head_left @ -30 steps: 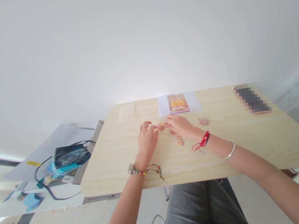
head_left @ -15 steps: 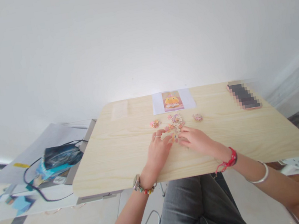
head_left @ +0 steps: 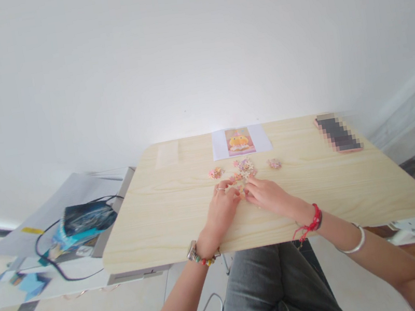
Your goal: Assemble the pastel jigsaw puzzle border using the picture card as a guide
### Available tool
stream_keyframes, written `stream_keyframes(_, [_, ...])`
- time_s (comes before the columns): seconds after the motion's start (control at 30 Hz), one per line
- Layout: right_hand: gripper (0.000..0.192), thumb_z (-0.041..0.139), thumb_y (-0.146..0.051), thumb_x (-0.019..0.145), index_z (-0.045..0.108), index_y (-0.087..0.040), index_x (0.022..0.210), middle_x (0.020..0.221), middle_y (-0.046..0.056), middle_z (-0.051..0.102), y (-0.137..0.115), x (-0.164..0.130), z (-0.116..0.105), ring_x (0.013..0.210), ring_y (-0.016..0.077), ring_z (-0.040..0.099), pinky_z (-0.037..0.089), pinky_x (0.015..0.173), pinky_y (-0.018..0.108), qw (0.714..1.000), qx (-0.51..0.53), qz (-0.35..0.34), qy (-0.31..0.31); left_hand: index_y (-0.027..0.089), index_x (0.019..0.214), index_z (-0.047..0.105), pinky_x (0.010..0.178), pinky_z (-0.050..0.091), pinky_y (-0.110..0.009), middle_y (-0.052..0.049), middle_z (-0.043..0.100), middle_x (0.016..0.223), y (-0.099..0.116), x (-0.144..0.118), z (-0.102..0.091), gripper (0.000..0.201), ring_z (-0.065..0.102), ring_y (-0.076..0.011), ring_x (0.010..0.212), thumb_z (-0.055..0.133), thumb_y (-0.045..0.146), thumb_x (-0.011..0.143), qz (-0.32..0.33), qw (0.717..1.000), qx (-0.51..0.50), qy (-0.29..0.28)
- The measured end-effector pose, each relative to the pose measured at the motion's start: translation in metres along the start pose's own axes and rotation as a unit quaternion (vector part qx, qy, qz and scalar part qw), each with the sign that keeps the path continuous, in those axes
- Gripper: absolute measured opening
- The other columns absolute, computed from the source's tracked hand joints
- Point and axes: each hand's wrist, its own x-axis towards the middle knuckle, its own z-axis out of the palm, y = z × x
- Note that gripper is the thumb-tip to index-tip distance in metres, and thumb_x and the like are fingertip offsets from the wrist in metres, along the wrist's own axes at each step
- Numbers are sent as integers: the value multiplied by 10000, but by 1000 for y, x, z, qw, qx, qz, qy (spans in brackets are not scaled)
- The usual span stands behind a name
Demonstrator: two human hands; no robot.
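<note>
Jigsaw puzzle pieces (head_left: 246, 165) lie in a loose pile at the middle of the table, just beyond my hands. My left hand (head_left: 220, 208), wearing a ring, has its fingers curled and closed on puzzle pieces at the pile's near side. Facing it, my right hand (head_left: 269, 194) pinches a puzzle piece, its fingertips almost meeting those of the left. The fingers partly cover the pieces between them. A small heap of orange and pink pieces (head_left: 216, 173) sits to the left, and a purplish heap (head_left: 274, 164) to the right.
Behind the pieces lies a white sheet (head_left: 260, 138) with a printed yellow cartoon picture (head_left: 239, 141). A blurred-out phone (head_left: 340, 133) rests at the table's back right. Left of the wooden table (head_left: 155, 221), a dark pouch (head_left: 88, 217) and papers lie on a lower surface.
My right hand has shifted slightly left, bringing its fingertips closer to my left hand over the pieces. My left hand stays nearly in place.
</note>
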Motion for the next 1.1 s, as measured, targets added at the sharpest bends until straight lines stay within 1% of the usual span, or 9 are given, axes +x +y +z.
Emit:
stream_keyframes(0.13, [152,462,-220,867,578,-128,832,823,76,559,1,-3,-6,714,171,575,443,620,283,1000,-10,-4,24,168,770,590,851,491,-386,-84,482,1081,-1,2,0,50,495,-213,1003,590,117,769,40,998,5,44])
stream_keyframes(0.27, [131,470,-211,865,572,-139,825,834,73,564,6,-9,-15,726,172,580,447,628,283,999,2,1,46,175,762,590,848,491,-401,-83,488,1067,7,9,-4,39,483,-228,1026,584,142,783,72,995,15,69])
stream_keyframes(0.4, [101,488,-221,859,560,-153,840,830,59,565,13,-15,-21,739,169,579,450,628,274,997,15,11,73,168,774,590,844,489,-400,-96,489,1073,19,19,-8,48,486,-231,1017,574,124,783,79,995,19,64])
stream_keyframes(0.53, [90,493,-218,857,557,-155,850,841,62,566,19,-19,-25,740,169,574,452,641,275,997,10,22,76,173,784,581,860,478,-402,-89,486,1085,27,26,-10,58,483,-232,1030,564,118,787,75,995,21,56])
stream_keyframes(0.67, [106,479,-227,865,556,-156,857,859,71,563,21,-19,-26,756,175,566,452,675,291,997,22,17,75,179,793,579,878,466,-414,-83,488,1081,28,27,-11,54,486,-227,1028,552,134,801,72,996,18,54])
stream_keyframes(0.83, [125,463,-235,876,557,-153,874,859,71,561,20,-19,-26,773,176,556,448,684,293,996,31,10,77,176,787,586,851,479,-406,-90,495,1081,27,25,-11,64,494,-222,1008,543,133,805,67,996,9,54])
stream_keyframes(0.97, [132,470,-233,872,567,-144,863,826,68,555,29,-25,-28,756,181,554,455,669,298,997,10,6,73,173,804,594,843,484,-399,-97,491,1100,32,31,-6,71,489,-226,1010,537,132,805,75,996,12,47])
stream_keyframes(1.1, [151,455,-230,880,574,-139,861,895,98,565,48,-36,-29,829,198,565,464,722,318,997,-2,6,82,174,797,602,882,461,-413,-93,492,1093,41,46,7,73,461,-237,1065,542,133,798,98,994,19,44])
